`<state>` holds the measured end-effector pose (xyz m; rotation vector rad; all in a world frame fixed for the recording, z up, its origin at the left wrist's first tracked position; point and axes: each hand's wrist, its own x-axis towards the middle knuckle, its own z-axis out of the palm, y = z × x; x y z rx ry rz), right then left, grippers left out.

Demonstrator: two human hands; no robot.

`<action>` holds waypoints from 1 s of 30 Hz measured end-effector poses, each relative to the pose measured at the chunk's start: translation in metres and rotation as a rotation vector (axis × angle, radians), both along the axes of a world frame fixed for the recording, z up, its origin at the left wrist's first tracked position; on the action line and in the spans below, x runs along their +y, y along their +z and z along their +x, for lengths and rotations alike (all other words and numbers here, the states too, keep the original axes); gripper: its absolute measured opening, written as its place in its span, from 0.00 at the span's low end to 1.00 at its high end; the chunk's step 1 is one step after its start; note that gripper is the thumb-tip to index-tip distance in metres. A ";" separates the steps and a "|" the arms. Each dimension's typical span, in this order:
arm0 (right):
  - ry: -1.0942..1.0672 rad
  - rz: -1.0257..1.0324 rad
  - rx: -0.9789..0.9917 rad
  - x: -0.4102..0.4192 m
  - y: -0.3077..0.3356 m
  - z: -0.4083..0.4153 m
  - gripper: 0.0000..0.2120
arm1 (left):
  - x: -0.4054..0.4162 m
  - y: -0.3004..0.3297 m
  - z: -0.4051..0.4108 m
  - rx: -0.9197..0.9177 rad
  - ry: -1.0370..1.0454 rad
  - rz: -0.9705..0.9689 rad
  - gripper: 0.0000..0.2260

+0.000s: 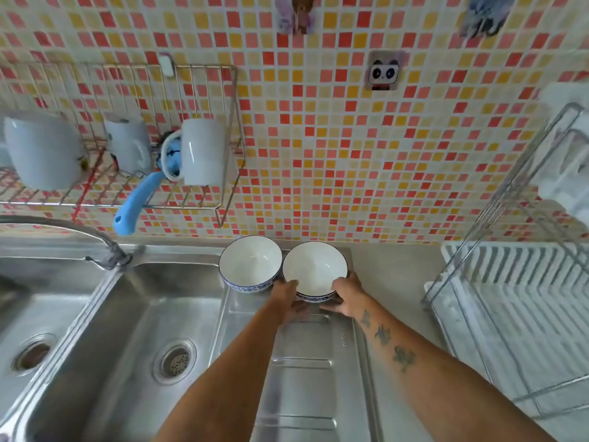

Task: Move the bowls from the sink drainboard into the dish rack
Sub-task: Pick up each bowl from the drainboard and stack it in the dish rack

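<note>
We have a single wide-angle view, taken from our head and looking forward and steeply down over the steel drainboard [302,378], with our two forearms reaching in from the bottom edge. It faces the tiled wall [350,138], which fills the upper half and bends at the edges, and it takes in the sink [127,314] on the left and the dish rack [516,314] on the right. With no second view, nothing is shared.

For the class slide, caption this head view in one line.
Both hands grip the right bowl on the drainboard; dish rack waits.
</note>
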<state>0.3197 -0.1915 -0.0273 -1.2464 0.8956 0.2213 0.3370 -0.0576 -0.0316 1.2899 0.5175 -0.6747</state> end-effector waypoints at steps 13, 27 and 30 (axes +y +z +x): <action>-0.020 -0.007 -0.111 0.002 0.005 -0.036 0.27 | 0.001 0.011 -0.041 -0.224 0.072 -0.100 0.31; 0.028 -0.424 -0.857 -0.039 0.232 -0.132 0.29 | -0.019 0.228 -0.114 -0.523 -0.141 -0.583 0.16; 0.011 -0.542 -1.026 -0.060 0.289 -0.172 0.30 | -0.034 0.280 -0.134 -0.542 -0.338 -0.704 0.28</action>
